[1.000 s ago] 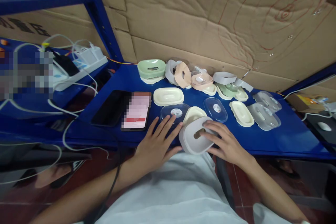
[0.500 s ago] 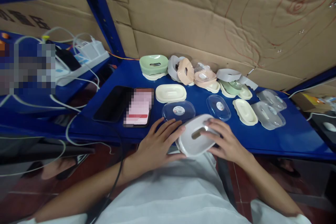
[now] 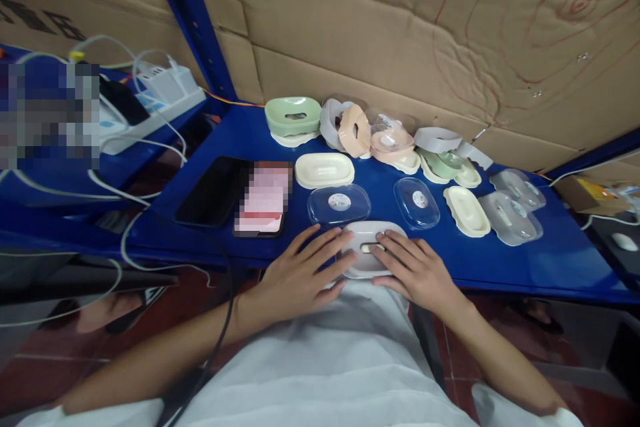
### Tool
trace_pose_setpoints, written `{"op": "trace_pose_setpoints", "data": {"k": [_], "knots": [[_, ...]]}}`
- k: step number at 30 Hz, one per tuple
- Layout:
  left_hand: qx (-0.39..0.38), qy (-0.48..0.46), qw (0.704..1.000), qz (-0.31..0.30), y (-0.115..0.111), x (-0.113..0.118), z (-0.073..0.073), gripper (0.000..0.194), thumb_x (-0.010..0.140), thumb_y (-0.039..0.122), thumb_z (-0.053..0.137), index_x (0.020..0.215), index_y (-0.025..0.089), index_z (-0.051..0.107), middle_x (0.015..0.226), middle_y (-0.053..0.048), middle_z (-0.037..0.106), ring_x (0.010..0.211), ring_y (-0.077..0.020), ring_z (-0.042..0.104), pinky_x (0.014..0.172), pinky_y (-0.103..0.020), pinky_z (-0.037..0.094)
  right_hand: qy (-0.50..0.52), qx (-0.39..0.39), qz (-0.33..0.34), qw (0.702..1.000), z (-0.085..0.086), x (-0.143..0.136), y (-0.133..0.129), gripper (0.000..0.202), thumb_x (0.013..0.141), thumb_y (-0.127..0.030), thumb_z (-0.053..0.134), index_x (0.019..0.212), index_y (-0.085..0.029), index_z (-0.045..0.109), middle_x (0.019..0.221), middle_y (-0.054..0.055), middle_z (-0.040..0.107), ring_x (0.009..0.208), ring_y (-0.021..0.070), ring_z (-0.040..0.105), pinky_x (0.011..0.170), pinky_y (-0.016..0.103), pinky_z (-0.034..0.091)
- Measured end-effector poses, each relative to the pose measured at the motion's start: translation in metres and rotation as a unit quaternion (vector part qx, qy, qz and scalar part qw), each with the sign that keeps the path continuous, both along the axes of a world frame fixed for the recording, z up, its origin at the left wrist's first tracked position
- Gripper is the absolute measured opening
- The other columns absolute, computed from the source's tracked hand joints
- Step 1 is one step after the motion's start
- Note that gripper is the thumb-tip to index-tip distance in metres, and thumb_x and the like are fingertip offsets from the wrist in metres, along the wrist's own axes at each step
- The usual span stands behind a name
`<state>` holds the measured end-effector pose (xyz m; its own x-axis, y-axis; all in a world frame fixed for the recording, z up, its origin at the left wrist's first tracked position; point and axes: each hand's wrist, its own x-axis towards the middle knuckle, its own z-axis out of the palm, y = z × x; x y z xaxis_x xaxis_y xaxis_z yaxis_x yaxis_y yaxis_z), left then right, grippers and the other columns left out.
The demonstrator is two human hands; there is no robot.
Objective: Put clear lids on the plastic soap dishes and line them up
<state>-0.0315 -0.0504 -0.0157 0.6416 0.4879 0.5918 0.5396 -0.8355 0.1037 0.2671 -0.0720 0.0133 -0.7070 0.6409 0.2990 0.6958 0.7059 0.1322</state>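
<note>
The left hand (image 3: pixel 306 273), fingers spread, holds the left end of a pale grey oval plastic dish (image 3: pixel 369 267) with a slot in its floor, while the right hand (image 3: pixel 419 268) holds the other end, its fingers reaching in over the rim and cream showing through the slot. The dish is level at the near edge of a glossy blue tabletop (image 3: pixel 505 273); whether it rests there cannot be told. Just beyond it lie two clear plastic oval lids with round labels, a left one (image 3: pixel 339 207) and a right one (image 3: pixel 416 205). Farther out sit a cream oval tray (image 3: pixel 325 170) and, to the right, a second cream tray (image 3: pixel 467 211). A dark phone (image 3: pixel 215 192) and a lit, blurred-out phone (image 3: pixel 261 203) lie side by side on the left. Along the back stand a green slotted dish (image 3: pixel 293 110) and a peach slotted dish (image 3: pixel 355 132), against a creased brown cardboard wall (image 3: pixel 340 27) marked with red curves at right. A blue metal post (image 3: pixel 200 33) rises near a white power strip (image 3: pixel 175 113) trailing pale cables; below spreads a red tiled floor (image 3: pixel 453 353).
</note>
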Motion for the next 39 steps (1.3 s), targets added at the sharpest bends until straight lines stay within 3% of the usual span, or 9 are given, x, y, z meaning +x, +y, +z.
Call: {"op": "trace_pose_setpoints", "data": {"k": [5,8,12,17,22,25,29,35,39], "knots": [[-0.016,-0.014,1.0,-0.017,0.002,-0.001,0.002,0.023,0.106,0.039,0.064,0.12,0.025,0.075,0.138,-0.005,0.074,0.136,-0.0249,0.062,0.127,-0.045,0.038,0.061,-0.05,0.046,0.996,0.015,0.003,0.013,0.06,0.11,-0.058,0.05,0.159,-0.024,0.055,0.145,0.013,0.071,0.134,0.0285,0.067,0.1,0.04,0.055],[-0.018,-0.019,1.0,-0.017,0.002,-0.001,0.003,0.02,0.107,0.035,0.063,0.118,0.024,0.074,0.136,-0.005,0.075,0.136,-0.0252,0.061,0.123,-0.044,0.043,0.141,-0.073,0.031,0.987,0.041,-0.002,0.045,0.047,0.113,-0.046,0.046,0.155,-0.027,0.058,0.143,0.01,0.073,0.13,0.0259,0.069,0.108,0.043,0.054],[-0.012,-0.022,1.0,-0.009,0.001,-0.001,0.004,0.017,0.106,0.033,0.064,0.117,0.024,0.074,0.135,-0.005,0.074,0.136,-0.0257,0.061,0.119,-0.043,0.046,0.108,-0.105,0.059,0.987,0.063,-0.039,0.102,0.04,0.113,-0.034,0.049,0.149,-0.024,0.064,0.151,0.009,0.068,0.142,0.0259,0.061,0.119,0.047,0.048],[-0.013,-0.027,0.999,-0.022,0.001,-0.003,0.005,0.016,0.104,0.031,0.064,0.115,0.024,0.073,0.133,-0.005,0.074,0.134,-0.0262,0.061,0.116,-0.042,0.049,0.031,-0.135,0.101,0.985,0.054,-0.093,0.167,0.041,0.109,-0.015,0.049,0.146,-0.016,0.067,0.151,0.014,0.067,0.143,0.0265,0.061,0.12,0.045,0.048],[-0.026,-0.027,0.999,-0.029,0.002,-0.006,0.003,0.017,0.103,0.03,0.066,0.118,0.024,0.072,0.135,-0.006,0.072,0.136,-0.0262,0.059,0.117,-0.043,0.048,-0.009,-0.178,0.078,0.981,0.046,-0.108,0.202,0.026,0.105,-0.025,0.065,0.125,-0.016,0.078,0.135,0.014,0.076,0.128,0.0286,0.071,0.109,0.042,0.056],[-0.037,-0.026,0.999,-0.031,0.002,-0.007,0.001,0.018,0.102,0.03,0.067,0.119,0.025,0.071,0.135,-0.007,0.072,0.137,-0.0264,0.058,0.116,-0.042,0.049,-0.006,-0.171,0.084,0.982,0.044,-0.1,0.206,0.023,0.105,-0.028,0.065,0.118,-0.017,0.081,0.137,0.014,0.075,0.128,0.0287,0.071,0.11,0.043,0.055],[-0.048,-0.033,0.998,-0.04,0.002,-0.008,0.001,0.018,0.104,0.031,0.064,0.12,0.025,0.071,0.137,-0.007,0.071,0.139,-0.0268,0.057,0.114,-0.042,0.05,0.023,-0.144,0.095,0.985,0.044,-0.084,0.198,0.03,0.11,-0.026,0.055,0.127,-0.017,0.078,0.139,0.014,0.075,0.131,0.0272,0.07,0.115,0.046,0.053],[-0.053,-0.054,0.996,-0.035,0.002,-0.008,0.003,0.019,0.099,0.026,0.067,0.117,0.023,0.071,0.133,-0.007,0.071,0.136,-0.0267,0.058,0.114,-0.041,0.052,0.081,-0.152,0.092,0.981,0.054,-0.051,0.153,0.041,0.112,-0.024,0.047,0.148,-0.022,0.066,0.143,0.013,0.073,0.133,0.0267,0.069,0.115,0.05,0.054],[-0.052,-0.059,0.997,-0.027,0.001,-0.008,0.003,0.018,0.097,0.025,0.068,0.115,0.023,0.072,0.129,-0.008,0.072,0.134,-0.027,0.059,0.112,-0.041,0.054,0.095,-0.15,0.062,0.982,0.045,-0.021,0.124,0.042,0.111,-0.028,0.05,0.152,-0.029,0.062,0.145,0.009,0.071,0.137,0.0255,0.066,0.118,0.051,0.052]]}}
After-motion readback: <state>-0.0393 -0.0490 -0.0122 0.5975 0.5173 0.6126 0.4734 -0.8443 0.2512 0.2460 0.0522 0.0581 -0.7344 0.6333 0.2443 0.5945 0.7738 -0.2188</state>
